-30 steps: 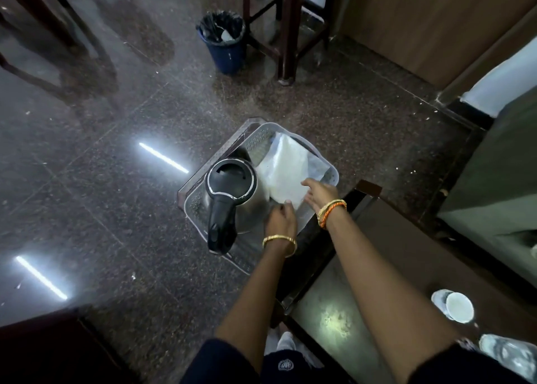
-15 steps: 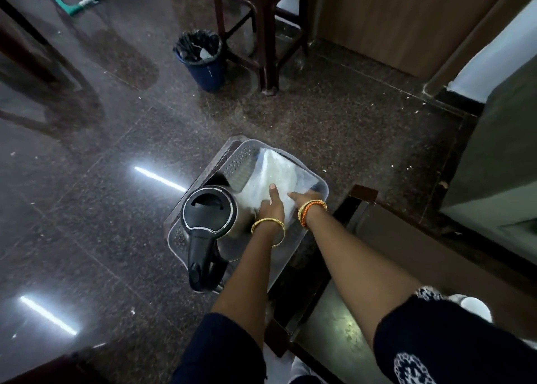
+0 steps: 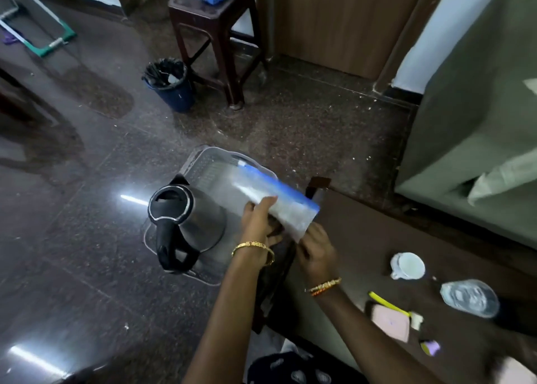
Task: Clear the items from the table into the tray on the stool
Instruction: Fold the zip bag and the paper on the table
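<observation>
Tray (image 3: 203,162): one, clear plastic, centre of frame, its stool hidden beneath. Contents: one steel kettle (image 3: 186,218) with black lid and handle, standing upright at the tray's lower left. One clear zip bag (image 3: 279,206) with a blue seal strip is held tilted above the tray's right edge; left hand (image 3: 258,223) clamped on its middle, right hand (image 3: 313,252) pinching its lower corner. Table (image 3: 363,238), lower right, carries one white cup (image 3: 408,266), one clear plastic bottle (image 3: 469,298) lying down, and several blurred small items.

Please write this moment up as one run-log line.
both hands hold clear bag over tray | left hand | right hand | kettle in tray | cup on table
</observation>
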Available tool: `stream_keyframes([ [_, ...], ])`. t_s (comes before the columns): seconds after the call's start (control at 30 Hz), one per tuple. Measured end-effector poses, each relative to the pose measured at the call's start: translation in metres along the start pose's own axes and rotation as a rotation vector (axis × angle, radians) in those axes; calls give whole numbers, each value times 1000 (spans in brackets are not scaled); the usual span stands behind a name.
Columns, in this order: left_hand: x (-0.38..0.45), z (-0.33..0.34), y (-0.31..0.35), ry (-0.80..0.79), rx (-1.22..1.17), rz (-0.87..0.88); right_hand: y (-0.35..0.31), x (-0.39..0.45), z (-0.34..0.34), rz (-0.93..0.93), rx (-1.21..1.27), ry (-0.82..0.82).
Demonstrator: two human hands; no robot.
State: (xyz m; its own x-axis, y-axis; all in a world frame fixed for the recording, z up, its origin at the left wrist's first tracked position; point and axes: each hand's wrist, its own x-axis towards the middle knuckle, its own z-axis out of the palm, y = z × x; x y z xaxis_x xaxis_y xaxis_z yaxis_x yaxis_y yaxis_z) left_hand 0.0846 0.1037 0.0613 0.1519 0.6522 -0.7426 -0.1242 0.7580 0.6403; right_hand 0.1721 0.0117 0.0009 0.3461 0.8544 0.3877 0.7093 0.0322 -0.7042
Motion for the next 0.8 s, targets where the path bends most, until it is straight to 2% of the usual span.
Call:
stream_keyframes([
  [0.1,-23,17,-41,11,-68,-97,14,-42,-41,33,0,-94],
  [0.17,-40,28,-64,47,-68,-107,22,-68,-70,169,106,-174],
  [0.23,-56,40,-88,35,-33,-125,28,-87,-102,412,261,-177],
  [0.33,-81,57,-118,-70,25,-190,42,-102,-142,856,596,-3],
  [0.37,-86,64,-127,-101,60,-217,47,-105,-156,939,682,42],
  [0.53,-107,97,-169,-243,240,-319,71,-121,-210,978,727,-48],
  [0.8,-122,132,-211,-433,273,-414,83,-131,-262,1058,802,-193],
])
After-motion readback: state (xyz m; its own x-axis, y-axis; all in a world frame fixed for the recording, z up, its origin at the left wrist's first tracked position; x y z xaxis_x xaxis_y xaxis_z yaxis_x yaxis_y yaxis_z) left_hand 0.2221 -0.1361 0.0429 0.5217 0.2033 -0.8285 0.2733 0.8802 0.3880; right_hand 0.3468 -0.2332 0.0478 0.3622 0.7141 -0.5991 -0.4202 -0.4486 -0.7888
